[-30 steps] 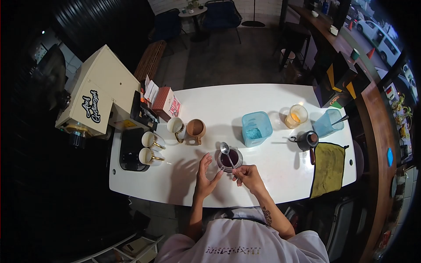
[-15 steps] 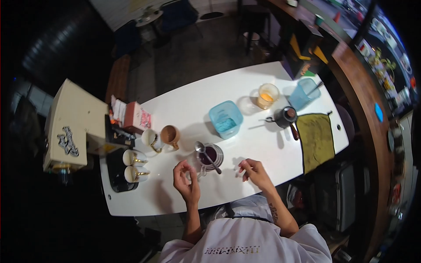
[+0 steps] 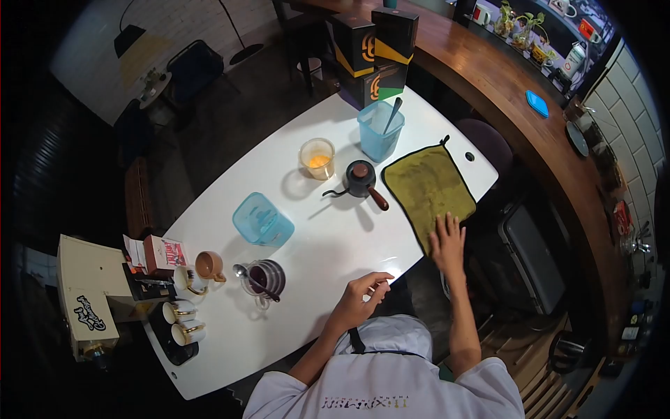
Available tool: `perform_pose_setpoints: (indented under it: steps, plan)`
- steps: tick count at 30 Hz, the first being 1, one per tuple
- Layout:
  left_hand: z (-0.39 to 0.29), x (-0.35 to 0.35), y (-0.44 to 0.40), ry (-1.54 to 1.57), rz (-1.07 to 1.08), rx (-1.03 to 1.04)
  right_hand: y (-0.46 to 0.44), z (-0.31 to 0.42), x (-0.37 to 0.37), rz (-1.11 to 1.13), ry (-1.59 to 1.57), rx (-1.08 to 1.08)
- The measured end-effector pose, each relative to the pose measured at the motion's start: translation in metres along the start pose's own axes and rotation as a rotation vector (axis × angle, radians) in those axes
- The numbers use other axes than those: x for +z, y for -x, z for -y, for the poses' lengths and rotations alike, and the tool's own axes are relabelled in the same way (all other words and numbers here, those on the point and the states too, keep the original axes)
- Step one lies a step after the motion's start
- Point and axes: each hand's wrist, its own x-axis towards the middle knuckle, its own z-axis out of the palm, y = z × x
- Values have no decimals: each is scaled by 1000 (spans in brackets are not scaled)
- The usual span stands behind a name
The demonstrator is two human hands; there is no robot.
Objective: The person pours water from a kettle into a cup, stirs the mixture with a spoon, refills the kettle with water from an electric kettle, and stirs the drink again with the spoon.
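My right hand (image 3: 449, 244) rests with spread fingers on the lower edge of an olive cloth (image 3: 427, 185). Over the table's near edge is my left hand (image 3: 364, 297), its fingers loosely curled and apart, holding nothing. A spoon (image 3: 264, 288) lies across the top of a glass vessel (image 3: 273, 274) of dark liquid, left of my left hand. Left of the cloth stands a small dark kettle (image 3: 360, 179) with a wooden handle. A blue container (image 3: 264, 222) stands farther left, and a cup with orange contents (image 3: 318, 160) is beyond the kettle.
Another blue container (image 3: 381, 133) holds a utensil. White cups (image 3: 183, 311), a brown mug (image 3: 209, 266) and a cream machine (image 3: 91, 286) are at the left. Black boxes (image 3: 373, 56) stand at the far end. A wooden counter (image 3: 481, 70) curves along the right.
My right hand has let go of the spoon and moved right onto the cloth. My left hand has moved away from the glass vessel. The view has turned to the right.
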Motion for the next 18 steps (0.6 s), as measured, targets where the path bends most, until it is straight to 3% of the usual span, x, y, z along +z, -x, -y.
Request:
perform_pose_setpoints:
  steps: [5,11,13,15,17,18]
  plan:
    - [23,37,-38,-1,-137,-48,13,42,5,55,48,-79]
    - [23,68,-93,-342,-289,47,32,67,-21,150,-266,-484]
    - [25,75,-110,-380,-345,43,29,56,-27,374,-516,-417]
    - [39,73,-127,-386,-327,-30,17,38,-32,217,-502,-359]
    - [63,75,-140,-830,-435,40,-4,21,-37,168,-486,-266]
    - [70,76,-143,-850,-436,-29,-18,14,-33,130,-485,-260]
